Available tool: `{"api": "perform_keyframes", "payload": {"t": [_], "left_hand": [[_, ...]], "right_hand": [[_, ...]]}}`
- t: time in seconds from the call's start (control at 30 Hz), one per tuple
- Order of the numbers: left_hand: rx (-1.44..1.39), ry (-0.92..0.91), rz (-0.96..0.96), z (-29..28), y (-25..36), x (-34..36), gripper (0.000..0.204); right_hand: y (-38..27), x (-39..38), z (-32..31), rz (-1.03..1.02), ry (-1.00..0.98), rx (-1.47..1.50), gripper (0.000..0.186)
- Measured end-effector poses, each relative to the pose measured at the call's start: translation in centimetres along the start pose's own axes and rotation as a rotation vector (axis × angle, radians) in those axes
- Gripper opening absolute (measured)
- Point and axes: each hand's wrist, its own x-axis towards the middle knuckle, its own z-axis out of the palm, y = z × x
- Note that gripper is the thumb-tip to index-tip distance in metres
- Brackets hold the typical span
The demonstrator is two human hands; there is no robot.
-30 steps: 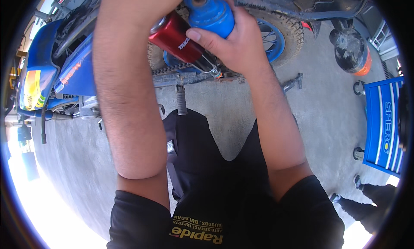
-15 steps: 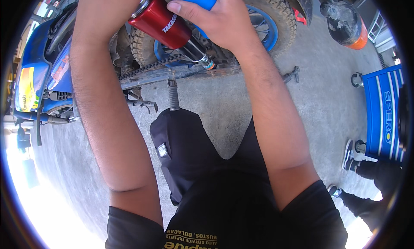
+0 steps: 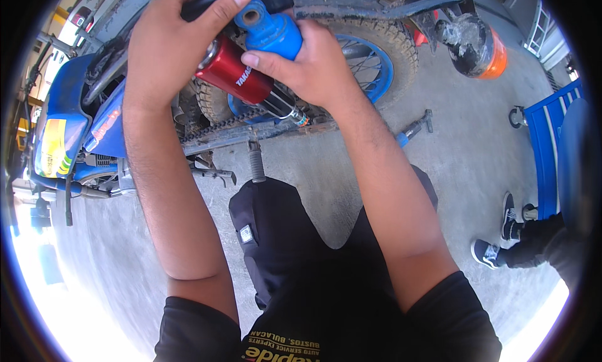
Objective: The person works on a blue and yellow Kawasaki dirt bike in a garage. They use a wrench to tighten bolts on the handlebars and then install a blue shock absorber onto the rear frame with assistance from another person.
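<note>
Left hand (image 3: 168,51): raised, thumb stretched toward the eye of the blue cylinder (image 3: 277,37); fingers partly hidden, grip unclear.
Red cylinder (image 3: 233,73): slanted between both hands.
Right hand (image 3: 313,64): clamped round the blue cylinder, thumb across its lower end.
Grey rail (image 3: 376,9): edge just beyond the right hand.
Floor (image 3: 458,174): spreads wide rightward of that hand, past a blue-handled tool (image 3: 406,137).

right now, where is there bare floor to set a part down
Bare floor lies between the blue-handled tool, the blue cabinet and another person's shoes. A smaller patch lies between the dark trousers and the motorcycle's lower bar. Crowded: by the rear wheel, with left hand, right hand, blue part and red cylinder close together.
</note>
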Motion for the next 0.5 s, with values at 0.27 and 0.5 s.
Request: {"api": "perform_keyframes", "payload": {"t": [0.27, 0.5], "left_hand": [[0.187, 0.113, 0.157, -0.7, -1.3, -0.1, 0.057], [0.171, 0.217, 0.054, -0.1, -0.5, 0.3, 0.029]], "right_hand": [[-1.6, -0.8, -1.1, 0.037, -0.027, 0.055, 0.068], [-2.0, -1.5, -1.9, 0.08, -0.092, 0.064, 0.071]]}}
